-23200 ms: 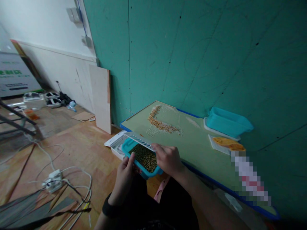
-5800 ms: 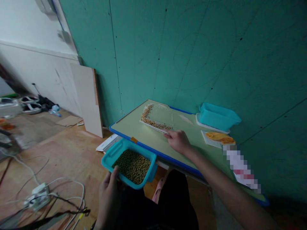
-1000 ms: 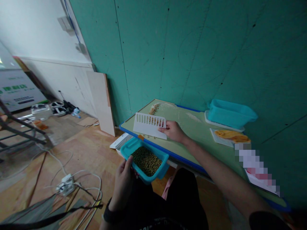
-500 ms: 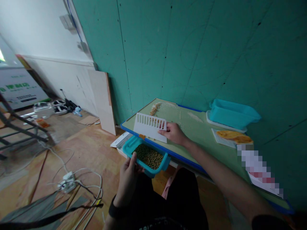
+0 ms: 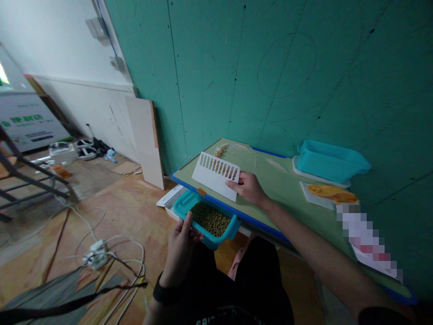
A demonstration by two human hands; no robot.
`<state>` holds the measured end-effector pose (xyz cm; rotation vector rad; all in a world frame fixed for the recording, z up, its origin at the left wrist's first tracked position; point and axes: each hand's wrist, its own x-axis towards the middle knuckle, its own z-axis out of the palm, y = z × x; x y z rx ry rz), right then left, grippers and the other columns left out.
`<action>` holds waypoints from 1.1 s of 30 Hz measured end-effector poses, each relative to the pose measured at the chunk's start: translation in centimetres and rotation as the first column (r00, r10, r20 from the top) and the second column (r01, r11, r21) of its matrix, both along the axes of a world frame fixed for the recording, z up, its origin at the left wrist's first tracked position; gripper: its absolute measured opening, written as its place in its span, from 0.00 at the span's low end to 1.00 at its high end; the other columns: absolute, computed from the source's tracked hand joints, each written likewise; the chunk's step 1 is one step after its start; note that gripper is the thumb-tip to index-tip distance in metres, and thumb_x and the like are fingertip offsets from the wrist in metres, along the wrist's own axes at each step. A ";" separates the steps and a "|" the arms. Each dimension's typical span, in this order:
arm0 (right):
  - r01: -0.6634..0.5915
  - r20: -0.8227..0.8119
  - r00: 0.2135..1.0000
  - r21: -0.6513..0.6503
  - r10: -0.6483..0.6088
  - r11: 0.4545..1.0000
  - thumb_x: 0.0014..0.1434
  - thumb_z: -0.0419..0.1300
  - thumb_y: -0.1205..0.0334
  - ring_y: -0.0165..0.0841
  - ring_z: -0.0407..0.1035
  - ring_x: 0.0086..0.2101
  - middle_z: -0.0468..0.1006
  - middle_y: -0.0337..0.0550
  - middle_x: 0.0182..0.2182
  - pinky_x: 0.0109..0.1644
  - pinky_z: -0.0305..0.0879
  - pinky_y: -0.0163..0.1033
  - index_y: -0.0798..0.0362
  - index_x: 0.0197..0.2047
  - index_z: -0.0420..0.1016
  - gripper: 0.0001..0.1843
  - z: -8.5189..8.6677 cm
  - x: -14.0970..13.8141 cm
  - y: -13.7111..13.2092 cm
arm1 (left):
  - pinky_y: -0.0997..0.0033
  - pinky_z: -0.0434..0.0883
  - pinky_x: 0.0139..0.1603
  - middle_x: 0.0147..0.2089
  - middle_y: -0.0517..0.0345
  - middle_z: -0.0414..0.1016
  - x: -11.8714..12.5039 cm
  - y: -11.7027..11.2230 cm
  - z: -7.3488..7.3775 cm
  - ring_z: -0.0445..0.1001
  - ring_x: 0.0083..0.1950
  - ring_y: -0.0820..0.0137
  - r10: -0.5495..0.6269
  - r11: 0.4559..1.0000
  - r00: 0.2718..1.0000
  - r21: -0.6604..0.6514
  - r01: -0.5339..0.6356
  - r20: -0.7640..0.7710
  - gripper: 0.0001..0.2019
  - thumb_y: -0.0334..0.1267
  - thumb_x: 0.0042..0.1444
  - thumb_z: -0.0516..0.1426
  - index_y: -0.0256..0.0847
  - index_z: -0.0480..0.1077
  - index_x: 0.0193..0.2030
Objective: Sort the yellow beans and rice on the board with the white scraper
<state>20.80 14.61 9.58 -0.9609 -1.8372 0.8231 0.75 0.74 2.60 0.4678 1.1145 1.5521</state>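
My left hand (image 5: 181,243) grips the near rim of a teal tub (image 5: 189,206) filled with green beans (image 5: 210,219), held just under the blue front edge of the green-topped table (image 5: 284,189). My right hand (image 5: 248,188) holds a white slotted board (image 5: 215,175) by its right end, tilted up on the tabletop right above the tub. Behind the board's slots lie yellowish beans (image 5: 221,150) and pale grains near the table's far left corner.
A second teal tub (image 5: 329,160) on a white lid stands at the back right, with an orange-filled white tray (image 5: 329,195) in front of it. The teal wall rises close behind. A power strip and cables (image 5: 98,253) lie on the wooden floor at left.
In the last second the white board has slid closer to the table's front edge and tilted. The tub in my left hand has come up tighter under that edge.
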 end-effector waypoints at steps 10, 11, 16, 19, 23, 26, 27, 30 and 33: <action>0.114 0.079 0.990 0.069 -0.119 0.991 0.55 0.67 0.59 0.42 0.80 0.37 0.85 0.48 0.32 0.37 0.78 0.42 0.55 0.40 0.82 0.11 -0.4 -0.1 0.1 | 0.76 0.69 0.19 0.17 0.67 0.67 -0.7 0.4 0.2 0.68 0.17 0.76 -0.022 0.999 0.998 0.030 0.024 -0.058 0.24 0.58 0.41 0.71 0.39 0.69 0.26; 0.118 0.088 0.988 0.073 -0.125 0.990 0.55 0.67 0.60 0.42 0.80 0.37 0.85 0.48 0.32 0.37 0.78 0.42 0.54 0.41 0.82 0.11 -0.3 -0.1 0.1 | 0.76 0.69 0.19 0.17 0.67 0.67 -0.7 0.4 0.3 0.68 0.17 0.75 -0.026 0.999 0.998 0.034 0.028 -0.064 0.24 0.57 0.41 0.71 0.39 0.70 0.26; 0.134 0.124 0.982 0.075 -0.143 0.988 0.56 0.66 0.61 0.42 0.80 0.37 0.85 0.49 0.34 0.38 0.78 0.42 0.55 0.40 0.82 0.10 0.0 -0.3 -0.2 | 0.77 0.68 0.19 0.17 0.66 0.68 -0.8 0.4 0.0 0.68 0.17 0.75 -0.024 0.998 0.998 0.049 0.027 -0.056 0.23 0.55 0.43 0.71 0.39 0.70 0.26; 0.109 0.131 0.984 0.067 -0.117 0.992 0.55 0.66 0.61 0.41 0.80 0.37 0.86 0.48 0.36 0.39 0.78 0.42 0.55 0.40 0.83 0.09 0.2 -0.3 -0.4 | 0.77 0.68 0.18 0.17 0.66 0.69 -1.2 0.6 -0.3 0.68 0.17 0.76 -0.031 0.998 0.998 0.047 0.034 -0.047 0.22 0.55 0.44 0.71 0.39 0.70 0.26; 0.070 0.117 0.990 0.051 -0.076 0.996 0.55 0.66 0.61 0.41 0.80 0.37 0.86 0.48 0.37 0.40 0.77 0.42 0.55 0.40 0.83 0.10 0.3 -0.4 -0.4 | 0.78 0.67 0.17 0.16 0.66 0.68 -1.9 0.8 -0.4 0.67 0.16 0.76 -0.035 0.998 0.998 0.049 0.038 -0.050 0.22 0.54 0.43 0.71 0.39 0.70 0.25; 0.036 0.099 0.994 0.021 -0.038 0.999 0.54 0.66 0.60 0.41 0.80 0.36 0.86 0.50 0.37 0.39 0.77 0.43 0.55 0.39 0.84 0.10 0.0 -0.3 -0.3 | 0.78 0.67 0.17 0.16 0.65 0.68 -2.0 0.8 -0.3 0.67 0.16 0.76 -0.026 0.999 0.998 0.041 0.028 -0.064 0.23 0.55 0.42 0.72 0.39 0.70 0.23; 0.023 0.091 0.996 0.010 -0.024 1.000 0.54 0.66 0.60 0.41 0.80 0.36 0.86 0.50 0.37 0.38 0.77 0.43 0.55 0.39 0.84 0.10 -0.1 -0.3 -0.3 | 0.78 0.67 0.17 0.16 0.65 0.68 -2.0 0.8 -0.2 0.67 0.16 0.76 -0.026 0.999 0.998 0.036 0.028 -0.065 0.23 0.55 0.41 0.72 0.39 0.70 0.23; -0.009 0.059 0.998 -0.021 0.010 1.000 0.53 0.67 0.59 0.41 0.80 0.35 0.86 0.49 0.35 0.38 0.77 0.43 0.56 0.38 0.84 0.11 -0.2 -0.4 -0.5 | 0.78 0.67 0.18 0.16 0.65 0.68 -1.7 0.7 -0.1 0.67 0.16 0.76 -0.029 0.999 0.998 0.031 0.031 -0.054 0.23 0.55 0.41 0.72 0.39 0.69 0.24; -0.022 0.040 0.999 -0.042 0.024 0.999 0.50 0.68 0.57 0.41 0.80 0.34 0.85 0.49 0.33 0.36 0.77 0.42 0.57 0.35 0.83 0.11 -0.1 -0.6 -1.1 | 0.78 0.67 0.18 0.17 0.67 0.67 -1.4 0.7 0.0 0.67 0.16 0.76 -0.015 0.999 0.998 0.038 0.018 -0.061 0.22 0.55 0.44 0.71 0.40 0.69 0.25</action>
